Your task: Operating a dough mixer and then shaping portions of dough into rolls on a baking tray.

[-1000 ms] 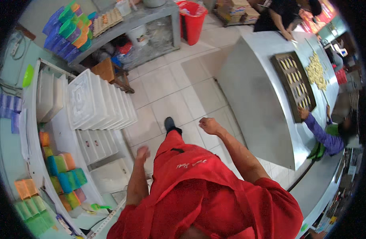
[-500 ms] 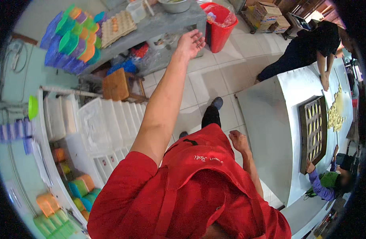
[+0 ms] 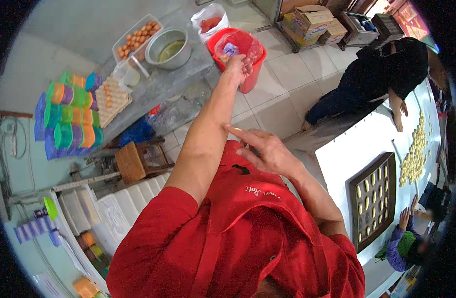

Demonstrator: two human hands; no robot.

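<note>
My left arm reaches forward. My left hand [image 3: 238, 68] is in front of the rim of a red bin [image 3: 252, 79] lined with clear plastic, its fingers loosely bent and apart. Nothing shows in it. My right hand [image 3: 270, 153] is raised over my red apron [image 3: 252, 203]. Its index finger points out and touches, or nearly touches, my left forearm near the elbow; the other fingers are half bent, with nothing visible in them.
On the grey counter [image 3: 153, 89] at the left stand a metal bowl [image 3: 156, 52], a tub of eggs [image 3: 118, 40] and an egg tray [image 3: 119, 102]. A wooden stool [image 3: 131, 161] is below. To the right, two people stand at a table with a baking tray [image 3: 354, 218] and dough pieces [image 3: 413, 159].
My right hand has come up from my side to my left forearm. My view has turned, bringing the red bin behind my left hand. The nearer co-worker's hand has left the baking tray's edge.
</note>
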